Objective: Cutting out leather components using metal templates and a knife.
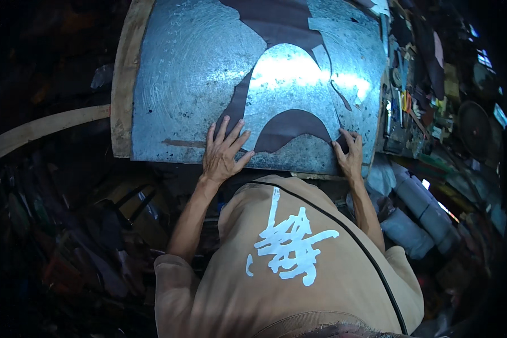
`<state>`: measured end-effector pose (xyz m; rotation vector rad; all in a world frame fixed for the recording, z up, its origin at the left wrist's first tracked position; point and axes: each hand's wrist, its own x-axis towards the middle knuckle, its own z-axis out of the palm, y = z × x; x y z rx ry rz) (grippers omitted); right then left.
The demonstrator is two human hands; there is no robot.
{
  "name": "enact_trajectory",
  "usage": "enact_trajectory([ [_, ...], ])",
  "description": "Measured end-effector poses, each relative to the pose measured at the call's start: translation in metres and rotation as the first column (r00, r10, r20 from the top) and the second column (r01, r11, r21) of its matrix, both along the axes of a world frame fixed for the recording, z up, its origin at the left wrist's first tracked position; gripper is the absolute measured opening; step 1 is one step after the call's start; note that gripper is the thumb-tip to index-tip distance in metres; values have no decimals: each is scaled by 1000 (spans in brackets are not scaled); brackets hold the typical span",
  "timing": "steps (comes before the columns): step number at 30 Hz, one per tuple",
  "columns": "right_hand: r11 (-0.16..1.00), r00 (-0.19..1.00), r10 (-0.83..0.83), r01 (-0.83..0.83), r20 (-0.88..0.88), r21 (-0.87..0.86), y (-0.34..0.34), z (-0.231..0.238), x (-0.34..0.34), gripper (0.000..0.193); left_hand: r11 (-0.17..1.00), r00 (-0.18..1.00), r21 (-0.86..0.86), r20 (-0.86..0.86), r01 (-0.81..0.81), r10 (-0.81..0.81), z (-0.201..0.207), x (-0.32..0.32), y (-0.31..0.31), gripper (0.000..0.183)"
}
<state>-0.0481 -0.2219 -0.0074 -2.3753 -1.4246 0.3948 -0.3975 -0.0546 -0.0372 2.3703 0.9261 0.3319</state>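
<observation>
A dark brown leather-like sheet (279, 19) lies on a metal-topped table (191, 73). Within its outline is a shiny grey shape (290, 90) with a domed top and an arched lower edge. I cannot tell whether this is a separate plate or the tabletop showing through. Dark material (293, 128) fills the arch and ends in a wavy edge. My left hand (224, 153) rests flat with fingers spread at the sheet's lower left end. My right hand (350, 153) touches the lower right corner, fingers slightly bent and thumb apart; it grips nothing visible.
A wooden edge (124, 90) borders the table's left side, and a curved pale strip (53, 128) juts out from it. A thin dark scrap (342, 96) lies at the right. Beyond are cluttered tools (403, 101) and wrapped rolls (425, 205). A black cable (349, 228) crosses my shirt.
</observation>
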Motion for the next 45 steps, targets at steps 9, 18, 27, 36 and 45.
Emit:
enact_trajectory([
  [9,999,1000,-5,6,-2,43,-3,-4,-2,44,998,999,53,29,30,-31,-1,-2,-2,50],
  [18,998,1000,3,-4,25,57,-9,-9,-5,44,995,999,93,27,33,-36,0,-5,-4,51],
  [27,998,999,-40,38,38,58,-7,-10,4,43,980,994,167,-23,110,-107,31,29,28,43],
  [36,998,1000,-15,16,-11,61,-7,-6,2,44,813,797,148,-356,563,-487,38,148,139,37],
  [45,939,918,-261,314,-298,143,6,9,60,28,833,809,134,-362,537,-463,38,161,140,39],
])
